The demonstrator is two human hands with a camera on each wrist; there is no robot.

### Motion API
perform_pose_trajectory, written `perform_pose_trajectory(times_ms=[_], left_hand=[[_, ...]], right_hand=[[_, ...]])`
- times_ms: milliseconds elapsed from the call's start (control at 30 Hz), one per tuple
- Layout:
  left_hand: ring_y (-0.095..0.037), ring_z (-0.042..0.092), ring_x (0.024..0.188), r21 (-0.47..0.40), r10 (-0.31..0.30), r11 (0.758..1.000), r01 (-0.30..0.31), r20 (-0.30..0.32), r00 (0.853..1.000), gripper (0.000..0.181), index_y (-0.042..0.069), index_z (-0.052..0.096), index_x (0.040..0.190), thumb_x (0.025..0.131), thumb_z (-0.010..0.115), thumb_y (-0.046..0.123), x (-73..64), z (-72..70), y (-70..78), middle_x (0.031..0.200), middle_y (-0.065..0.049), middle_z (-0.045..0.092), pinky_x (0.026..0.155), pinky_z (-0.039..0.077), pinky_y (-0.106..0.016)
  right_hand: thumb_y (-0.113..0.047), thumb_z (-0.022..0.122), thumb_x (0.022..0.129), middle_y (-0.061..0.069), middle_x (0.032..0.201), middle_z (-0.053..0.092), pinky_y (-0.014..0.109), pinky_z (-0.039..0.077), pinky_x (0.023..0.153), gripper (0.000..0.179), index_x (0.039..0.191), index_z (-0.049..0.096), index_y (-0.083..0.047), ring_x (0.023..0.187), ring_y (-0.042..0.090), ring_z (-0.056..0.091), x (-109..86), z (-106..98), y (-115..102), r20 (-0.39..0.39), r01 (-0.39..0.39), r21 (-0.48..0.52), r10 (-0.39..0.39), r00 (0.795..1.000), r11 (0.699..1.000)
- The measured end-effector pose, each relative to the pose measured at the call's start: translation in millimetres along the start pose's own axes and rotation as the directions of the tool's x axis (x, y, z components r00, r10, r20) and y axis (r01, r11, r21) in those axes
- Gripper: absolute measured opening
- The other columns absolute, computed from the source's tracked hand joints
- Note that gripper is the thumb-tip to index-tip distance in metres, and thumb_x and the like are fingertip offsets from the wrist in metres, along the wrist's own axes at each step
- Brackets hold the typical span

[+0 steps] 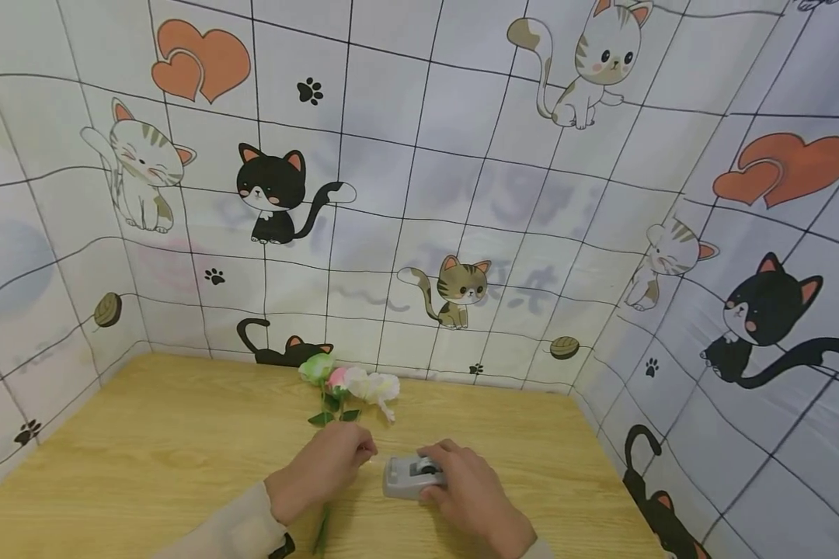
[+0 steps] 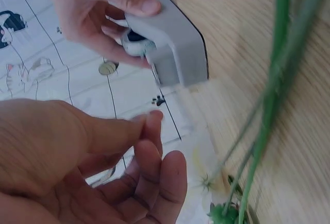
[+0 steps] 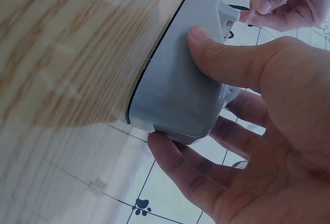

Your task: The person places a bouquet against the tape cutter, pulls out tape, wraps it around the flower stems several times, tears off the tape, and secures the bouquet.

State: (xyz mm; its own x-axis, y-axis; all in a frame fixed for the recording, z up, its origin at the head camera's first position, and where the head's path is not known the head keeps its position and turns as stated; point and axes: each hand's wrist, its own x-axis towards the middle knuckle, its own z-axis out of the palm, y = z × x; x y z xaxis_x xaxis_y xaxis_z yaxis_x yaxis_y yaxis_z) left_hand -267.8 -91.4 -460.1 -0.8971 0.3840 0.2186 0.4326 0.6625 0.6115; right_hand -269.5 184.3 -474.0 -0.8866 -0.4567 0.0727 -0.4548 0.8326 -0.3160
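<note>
My right hand [image 1: 471,489] grips a grey tape dispenser [image 1: 402,483] from its right end, thumb on one side and fingers round the other. The dispenser stands on the table, its cutting end toward my left hand [image 1: 330,466]. Thumb and forefinger of that left hand pinch together just off the dispenser, on what looks like a small bit of clear tape [image 3: 251,17]; its other fingers are bent. Flowers in white [image 1: 377,387], pink [image 1: 337,379] and green [image 1: 317,368] lie beyond the left hand. Their green stems [image 2: 270,110] run beneath it toward the near edge.
A light wood-grain table [image 1: 203,435] carries everything. Behind it and along both sides hangs a white gridded sheet [image 1: 391,194] printed with cats, hearts and paw marks. A dark band [image 1: 282,547] circles the left wrist below a pale sleeve [image 1: 234,528].
</note>
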Motion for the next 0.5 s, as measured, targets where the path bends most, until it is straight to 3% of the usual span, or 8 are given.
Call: perform_pose_trajectory(times_ms=[300, 500], left_hand=[[-0.014, 0.073, 0.084, -0.035, -0.061, 0.997, 0.062, 0.007, 0.998, 0.007, 0.003, 0.081, 0.116, 0.11, 0.079, 0.002, -9.8, -17.0, -13.2, 0.099, -0.006, 0.084, 0.069, 0.061, -0.033], [-0.009, 0.066, 0.083, -0.004, -0.053, 0.999, 0.053, -0.014, 0.998, 0.008, 0.009, 0.078, 0.105, 0.109, 0.08, 0.003, -11.2, -23.9, -21.0, 0.096, 0.002, 0.079, 0.072, 0.058, -0.029]], right_hand=[[-0.033, 0.095, 0.099, 0.008, 0.145, 0.078, 0.041, 0.066, 0.09, 0.059, 0.152, 0.075, -0.017, 0.112, 0.025, 0.077, 0.6, -0.9, 0.1, 0.025, -0.001, 0.01, 0.001, 1.0, 1.0], [-0.033, 0.095, 0.099, 0.008, 0.146, 0.078, 0.042, 0.066, 0.09, 0.059, 0.152, 0.075, -0.018, 0.112, 0.025, 0.077, 0.7, -1.6, 0.4, 0.021, -0.002, 0.011, 0.002, 1.0, 1.0]])
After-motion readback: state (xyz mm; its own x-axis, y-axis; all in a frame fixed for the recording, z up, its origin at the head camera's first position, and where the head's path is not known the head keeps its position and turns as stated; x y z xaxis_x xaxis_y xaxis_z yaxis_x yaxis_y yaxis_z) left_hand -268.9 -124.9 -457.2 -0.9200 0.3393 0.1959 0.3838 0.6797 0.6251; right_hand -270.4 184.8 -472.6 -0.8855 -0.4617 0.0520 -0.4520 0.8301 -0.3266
